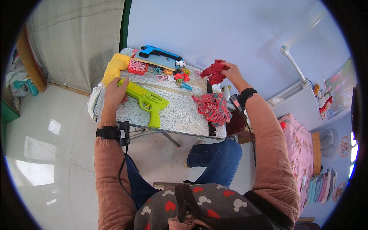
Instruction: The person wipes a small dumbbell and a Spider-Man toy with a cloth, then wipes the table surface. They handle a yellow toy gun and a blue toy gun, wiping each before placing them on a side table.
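Note:
My left hand [114, 93] is at the table's left edge, its fingers closed round the front end of a lime-green toy gun [143, 96]. The gun's handle points toward me over the speckled tabletop [178, 117]. At the far right corner my right hand [232, 73] pinches a crumpled dark red cloth [214, 72]. Nearer to me, a bunched red patterned cloth [213, 109] lies over a dark strip on the table's right side. Just beyond my left hand sits a yellow cloth [115, 67].
At the back are a blue-and-black toy gun [160, 52] on a flat blue board [155, 59], a red basket [137, 66] of pink items and several small toys [181, 77]. White fabric [94, 100] hangs at the left edge. A pink bed [294, 147] stands right.

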`<action>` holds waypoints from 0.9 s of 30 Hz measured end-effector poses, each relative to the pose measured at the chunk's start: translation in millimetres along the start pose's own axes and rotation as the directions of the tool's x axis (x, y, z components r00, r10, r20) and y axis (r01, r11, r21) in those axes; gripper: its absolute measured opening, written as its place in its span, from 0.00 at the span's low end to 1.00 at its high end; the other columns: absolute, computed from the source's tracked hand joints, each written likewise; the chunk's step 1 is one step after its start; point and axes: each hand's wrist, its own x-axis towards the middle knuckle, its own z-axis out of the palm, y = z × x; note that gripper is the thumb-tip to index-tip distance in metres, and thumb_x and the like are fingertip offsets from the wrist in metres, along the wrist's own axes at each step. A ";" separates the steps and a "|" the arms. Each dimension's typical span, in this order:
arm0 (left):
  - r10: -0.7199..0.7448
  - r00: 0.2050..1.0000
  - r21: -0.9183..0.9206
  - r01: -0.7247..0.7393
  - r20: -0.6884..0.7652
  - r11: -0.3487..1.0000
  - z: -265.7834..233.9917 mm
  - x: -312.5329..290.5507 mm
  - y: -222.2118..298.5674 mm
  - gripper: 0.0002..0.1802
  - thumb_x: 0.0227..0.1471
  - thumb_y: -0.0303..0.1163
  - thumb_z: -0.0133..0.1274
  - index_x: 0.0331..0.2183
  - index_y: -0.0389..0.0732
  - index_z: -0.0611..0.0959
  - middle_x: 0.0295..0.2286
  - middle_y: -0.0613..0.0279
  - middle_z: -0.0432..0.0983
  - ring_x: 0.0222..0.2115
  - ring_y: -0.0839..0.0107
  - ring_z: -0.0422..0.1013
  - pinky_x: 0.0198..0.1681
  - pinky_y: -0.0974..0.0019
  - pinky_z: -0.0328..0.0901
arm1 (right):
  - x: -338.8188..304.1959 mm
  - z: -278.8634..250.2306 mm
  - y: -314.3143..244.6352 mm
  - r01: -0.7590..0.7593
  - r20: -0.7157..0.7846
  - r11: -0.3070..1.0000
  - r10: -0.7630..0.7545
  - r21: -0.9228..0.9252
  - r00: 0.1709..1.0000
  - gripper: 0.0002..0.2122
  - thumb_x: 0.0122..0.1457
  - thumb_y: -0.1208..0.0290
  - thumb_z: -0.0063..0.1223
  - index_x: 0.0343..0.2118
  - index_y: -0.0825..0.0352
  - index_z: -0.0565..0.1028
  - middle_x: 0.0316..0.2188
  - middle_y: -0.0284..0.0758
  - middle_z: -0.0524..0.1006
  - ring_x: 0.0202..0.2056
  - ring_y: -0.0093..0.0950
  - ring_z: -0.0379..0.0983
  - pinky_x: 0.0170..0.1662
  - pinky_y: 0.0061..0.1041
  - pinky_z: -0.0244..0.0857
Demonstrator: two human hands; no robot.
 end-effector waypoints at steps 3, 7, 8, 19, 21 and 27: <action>0.005 1.000 0.003 -0.005 0.000 1.000 -0.6 -0.8 0.2 0.34 0.62 0.51 0.56 0.56 0.32 0.75 0.20 0.56 0.78 0.14 0.71 0.74 0.17 0.68 0.69 | -2.6 14.5 10.3 0.040 0.071 0.974 -0.024 -0.221 0.997 0.18 0.49 0.77 0.56 0.45 0.65 0.83 0.33 0.46 0.84 0.38 0.37 0.83 0.45 0.33 0.74; -0.030 1.000 -0.029 0.030 0.009 0.999 -0.2 -0.2 1.2 0.35 0.62 0.51 0.56 0.56 0.31 0.75 0.20 0.56 0.78 0.14 0.71 0.74 0.17 0.68 0.69 | -9.0 40.7 16.1 -0.042 0.242 0.951 0.121 -0.307 0.963 0.20 0.48 0.76 0.57 0.47 0.64 0.83 0.36 0.48 0.84 0.40 0.45 0.81 0.47 0.37 0.73; -0.016 1.000 -0.002 0.016 -0.002 1.000 0.3 -0.1 1.5 0.35 0.62 0.51 0.56 0.56 0.31 0.75 0.20 0.56 0.78 0.14 0.71 0.74 0.17 0.68 0.69 | -9.0 49.2 16.9 0.037 0.303 0.937 0.075 -0.347 0.950 0.21 0.48 0.77 0.56 0.49 0.63 0.82 0.38 0.49 0.83 0.41 0.45 0.80 0.48 0.37 0.73; -0.012 1.000 0.018 0.012 0.002 1.000 1.0 -2.4 5.5 0.34 0.62 0.51 0.56 0.54 0.30 0.76 0.19 0.57 0.77 0.13 0.71 0.74 0.17 0.68 0.69 | 8.1 79.0 35.4 0.332 0.456 0.777 -0.066 -0.535 0.888 0.22 0.50 0.79 0.55 0.50 0.60 0.82 0.43 0.50 0.81 0.48 0.49 0.77 0.51 0.43 0.72; 0.007 1.000 0.060 -0.007 -0.009 0.998 1.0 -2.6 6.2 0.33 0.62 0.51 0.56 0.54 0.30 0.77 0.19 0.57 0.77 0.13 0.71 0.74 0.17 0.68 0.69 | 8.0 83.7 34.4 0.331 0.423 0.798 -0.106 -0.504 0.900 0.20 0.51 0.78 0.55 0.49 0.61 0.82 0.44 0.50 0.81 0.47 0.49 0.77 0.51 0.43 0.71; 0.014 0.999 0.068 -0.012 -0.029 0.998 4.3 -1.0 5.0 0.33 0.62 0.51 0.56 0.54 0.30 0.77 0.18 0.57 0.77 0.13 0.71 0.74 0.17 0.68 0.69 | 0.5 93.6 19.0 0.313 0.377 0.821 -0.130 -0.478 0.917 0.17 0.51 0.78 0.55 0.44 0.62 0.82 0.41 0.47 0.81 0.46 0.50 0.76 0.51 0.44 0.70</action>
